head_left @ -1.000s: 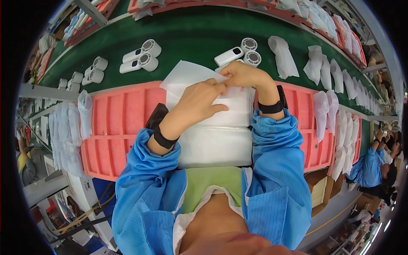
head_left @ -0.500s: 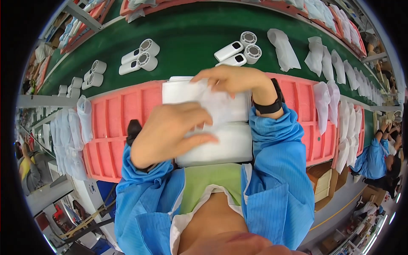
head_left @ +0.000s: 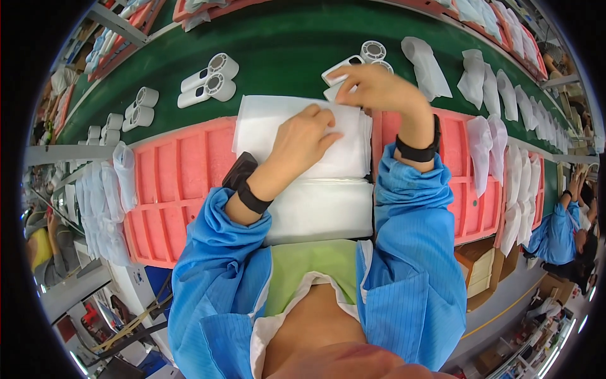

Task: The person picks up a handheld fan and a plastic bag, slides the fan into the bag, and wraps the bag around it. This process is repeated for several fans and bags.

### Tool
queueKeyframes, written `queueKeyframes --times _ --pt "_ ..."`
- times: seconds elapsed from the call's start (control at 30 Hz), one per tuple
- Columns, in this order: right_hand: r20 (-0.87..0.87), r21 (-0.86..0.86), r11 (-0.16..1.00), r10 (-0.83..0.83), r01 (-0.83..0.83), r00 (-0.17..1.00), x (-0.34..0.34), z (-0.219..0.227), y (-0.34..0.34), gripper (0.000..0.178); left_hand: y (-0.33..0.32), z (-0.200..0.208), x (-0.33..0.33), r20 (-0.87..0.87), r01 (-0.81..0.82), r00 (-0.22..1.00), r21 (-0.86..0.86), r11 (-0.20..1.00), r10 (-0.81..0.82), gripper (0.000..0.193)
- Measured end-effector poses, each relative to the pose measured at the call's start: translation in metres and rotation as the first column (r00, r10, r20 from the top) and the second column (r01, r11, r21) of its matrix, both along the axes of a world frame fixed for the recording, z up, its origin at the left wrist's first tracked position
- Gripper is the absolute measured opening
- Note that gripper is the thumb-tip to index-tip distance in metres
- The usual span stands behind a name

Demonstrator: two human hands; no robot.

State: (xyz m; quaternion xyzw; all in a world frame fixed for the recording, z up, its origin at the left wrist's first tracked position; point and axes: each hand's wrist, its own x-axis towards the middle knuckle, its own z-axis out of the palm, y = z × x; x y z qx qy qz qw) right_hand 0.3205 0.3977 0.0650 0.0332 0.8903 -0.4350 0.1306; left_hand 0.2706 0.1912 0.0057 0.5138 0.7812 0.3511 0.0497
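My left hand (head_left: 305, 140) is over a stack of white translucent bags (head_left: 259, 123). Its fingers are loosely curled and the thumb stands apart, with nothing seen between them. My right hand (head_left: 382, 90) reaches past the far edge of the bags. Its bent fingers are apart over a pair of white handheld devices with round grilled heads (head_left: 373, 50), which it partly covers. I cannot make out whether its fingertips touch them. A second stack of white bags (head_left: 319, 211) lies nearer to me.
Pink compartment trays (head_left: 180, 167) flank the bags. On the green conveyor belt (head_left: 284, 47) sit more white devices (head_left: 208, 88) to the left and bagged pieces (head_left: 426, 69) to the right. Wrapped pieces (head_left: 480, 148) hang over the right tray. A co-worker in blue (head_left: 558, 234) is at far right.
My right hand has moved away and to the right, from the bags to the devices. My left hand has moved farther out and right over the bags. The loose, blurred bag between them now lies flat.
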Motion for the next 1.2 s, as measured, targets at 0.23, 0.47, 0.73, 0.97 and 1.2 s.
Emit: queueKeyframes --times 0.23,0.47,0.73,0.97,1.2 --pt "-0.235 0.095 0.844 -0.497 0.528 0.836 0.046 -0.062 0.117 0.059 0.013 0.004 0.015 -0.033 0.021 0.999 -0.048 0.999 -0.023 0.025" --pt "-0.111 0.010 0.908 -0.415 0.419 0.903 0.005 -0.096 0.108 0.061 0.019 -0.005 0.013 -0.089 0.005 0.996 -0.065 0.998 -0.011 0.021" --pt "-0.377 -0.362 0.823 -0.559 0.438 0.738 0.043 0.000 0.079 0.058 0.009 0.008 0.001 0.290 -0.099 0.955 0.128 0.987 0.058 0.008" --pt "-0.540 -0.379 0.895 -0.419 0.234 0.730 0.072 0.049 0.027 0.052 -0.012 0.039 -0.013 0.602 -0.220 0.799 0.307 0.926 -0.010 0.007" --pt "-0.727 -0.168 0.969 -0.245 0.180 0.641 0.021 0.042 -0.055 0.061 -0.035 0.069 -0.018 0.794 -0.438 0.552 0.535 0.722 -0.254 0.012"
